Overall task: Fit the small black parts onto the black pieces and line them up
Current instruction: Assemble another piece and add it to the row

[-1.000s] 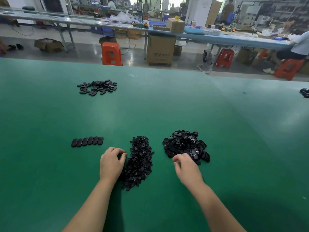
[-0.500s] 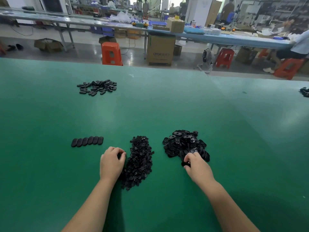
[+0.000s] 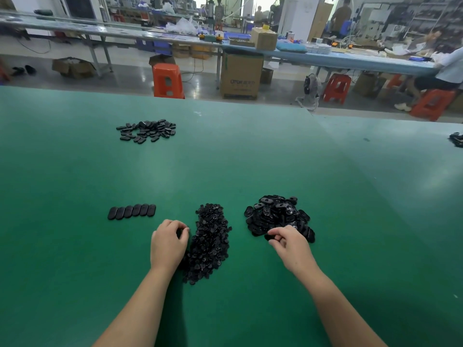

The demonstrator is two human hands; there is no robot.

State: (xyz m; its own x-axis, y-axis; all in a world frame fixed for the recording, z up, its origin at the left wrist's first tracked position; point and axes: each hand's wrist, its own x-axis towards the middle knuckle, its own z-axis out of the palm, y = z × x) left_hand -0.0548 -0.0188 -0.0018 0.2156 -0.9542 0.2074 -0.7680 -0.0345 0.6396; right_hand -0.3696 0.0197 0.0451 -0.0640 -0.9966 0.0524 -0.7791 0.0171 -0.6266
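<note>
On the green counter [image 3: 225, 166] two loose heaps of black plastic lie side by side near the person. The middle one is a long heap of small black parts [image 3: 210, 242]; to its right, apart from it, sits a heap of larger oval black pieces [image 3: 276, 216], several showing cut-outs in their faces.

The left hand [image 3: 168, 244] rests at the left edge of the heap of small parts, fingers curled in with the fingertips drawn together against the thumb. Something dark shows between them, seemingly one small part, though it is too small to tell for sure.

The right hand [image 3: 290, 242] is at the near edge of the heap of oval pieces, its thumb and first fingers pinching one black piece [image 3: 270, 237] that lies just beside the heap.

To the left, a short row of six oval pieces [image 3: 132, 211] lies flat, each touching the next, well apart from both heaps. Farther back on the counter is a scattered cluster of similar oval pieces [image 3: 147, 131].

Beyond the far edge of the counter stand an orange stool [image 3: 167, 80] and a cardboard box [image 3: 241, 75] on the floor.
</note>
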